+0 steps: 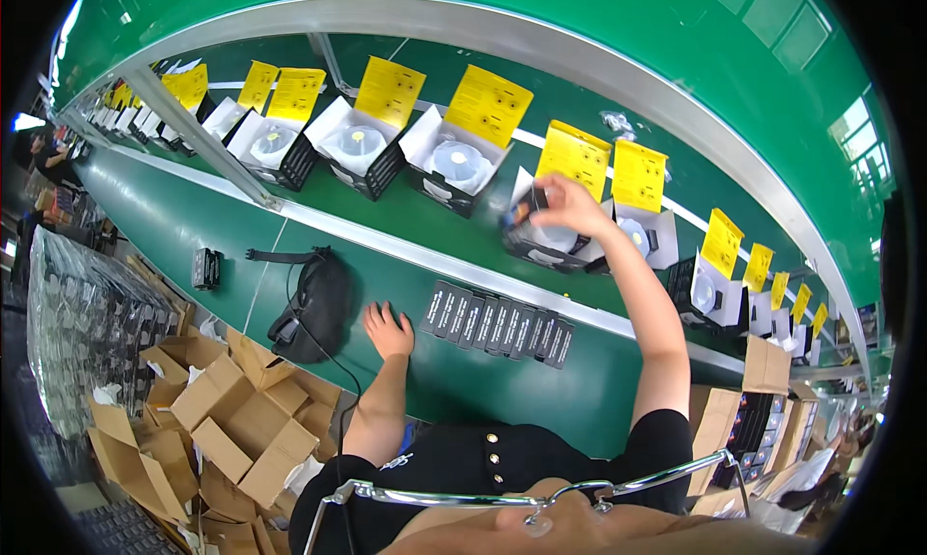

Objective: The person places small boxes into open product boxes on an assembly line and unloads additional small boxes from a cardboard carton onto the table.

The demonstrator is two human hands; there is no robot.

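My left hand (389, 331) lies flat on the green bench with its fingers spread, beside a black bag (322, 302) with a strap. Reaching forward, my right hand (568, 208) grips a small dark box (522, 213), blurred by motion. It is above an open black carton (544, 251) with a raised yellow flap (575, 156); my hand hides part of the carton's inside. Between my arms, a row of small black boxes (497, 323) with pale print lies side by side on the bench. A single small black box (207, 268) stands farther left.
More open cartons (457, 164) with yellow flaps and clear round lids line the raised shelf behind a metal rail (435, 256). Empty brown cardboard boxes (246, 425) pile up at lower left, near wrapped stacked trays (92, 314). Another cardboard box (710, 425) stands at right. A person (56, 159) is far left.
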